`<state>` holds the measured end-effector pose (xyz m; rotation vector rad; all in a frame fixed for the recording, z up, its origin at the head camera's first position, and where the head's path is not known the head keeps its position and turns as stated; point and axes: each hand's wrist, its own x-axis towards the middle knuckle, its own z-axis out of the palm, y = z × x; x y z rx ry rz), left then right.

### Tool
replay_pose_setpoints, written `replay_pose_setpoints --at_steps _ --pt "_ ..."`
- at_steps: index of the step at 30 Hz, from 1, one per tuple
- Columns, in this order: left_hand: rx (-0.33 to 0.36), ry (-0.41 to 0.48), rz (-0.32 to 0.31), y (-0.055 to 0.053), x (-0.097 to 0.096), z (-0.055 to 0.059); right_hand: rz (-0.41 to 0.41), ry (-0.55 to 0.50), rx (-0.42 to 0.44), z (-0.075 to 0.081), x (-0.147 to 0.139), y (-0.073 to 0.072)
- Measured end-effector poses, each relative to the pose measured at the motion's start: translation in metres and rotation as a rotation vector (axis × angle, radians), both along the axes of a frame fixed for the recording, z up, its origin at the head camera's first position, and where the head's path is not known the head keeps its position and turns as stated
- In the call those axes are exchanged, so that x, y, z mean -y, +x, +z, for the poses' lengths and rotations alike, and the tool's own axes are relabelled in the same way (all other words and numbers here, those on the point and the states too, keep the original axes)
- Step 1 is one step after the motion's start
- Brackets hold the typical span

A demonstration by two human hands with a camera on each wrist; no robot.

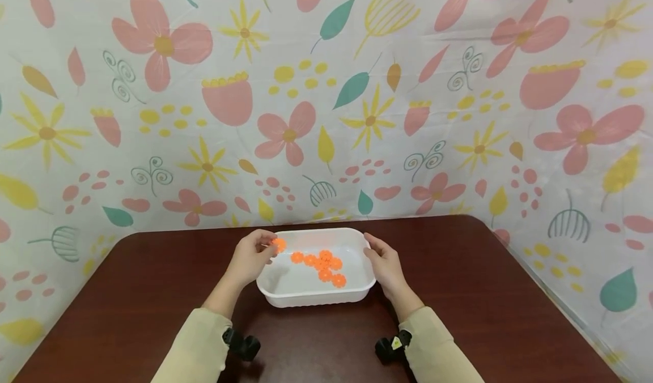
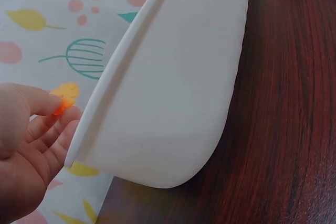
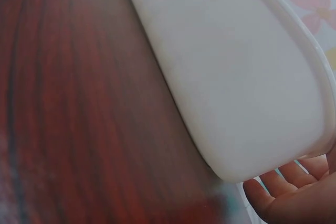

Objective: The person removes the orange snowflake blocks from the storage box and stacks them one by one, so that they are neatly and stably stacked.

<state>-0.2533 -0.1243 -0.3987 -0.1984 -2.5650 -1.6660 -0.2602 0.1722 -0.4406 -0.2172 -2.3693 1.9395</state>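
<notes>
On the table stands a white rectangular basin (image 1: 317, 302) with rounded corners. Inside, mostly right of its middle, lie several orange flower-shaped slices (image 1: 325, 264), some overlapping. My left hand (image 1: 248, 256) is over the basin's left rim and pinches one orange flower-shaped slice (image 2: 65, 97) between thumb and fingers. In the left wrist view, its lower fingers are close against the rim. At the opposite end, my right hand (image 1: 386, 265) grips the right rim; its fingers (image 3: 278, 183) curl around the outside near a corner, and the thumb is mostly hidden in the right wrist view.
The dark reddish wooden table (image 1: 168, 292) extends around the basin on all sides. Behind it hangs a white cloth (image 1: 326, 145) printed with flowers and leaves. A black wrist camera (image 1: 242, 344) is strapped to the left sleeve, another camera (image 1: 391, 347) to the right.
</notes>
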Motion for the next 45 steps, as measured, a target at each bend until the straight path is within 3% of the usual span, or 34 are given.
replay_pose_setpoints --at_steps 6,13,28,34,45 --pt "0.016 0.057 0.033 0.003 0.005 -0.004 -0.006 0.007 0.005 -0.003 0.000 0.002" --pt "-0.026 0.071 0.052 0.003 0.011 0.000 0.000 0.004 -0.028 -0.004 -0.001 0.000" --pt "-0.010 0.109 0.097 0.002 0.024 -0.001 0.001 -0.003 -0.030 -0.002 0.000 -0.001" --pt "0.002 0.128 0.142 0.003 0.031 -0.006 0.004 0.000 -0.022 -0.001 0.000 0.000" --pt "0.060 0.248 0.270 0.009 0.043 -0.024 -0.012 0.002 -0.032 -0.002 0.000 0.001"
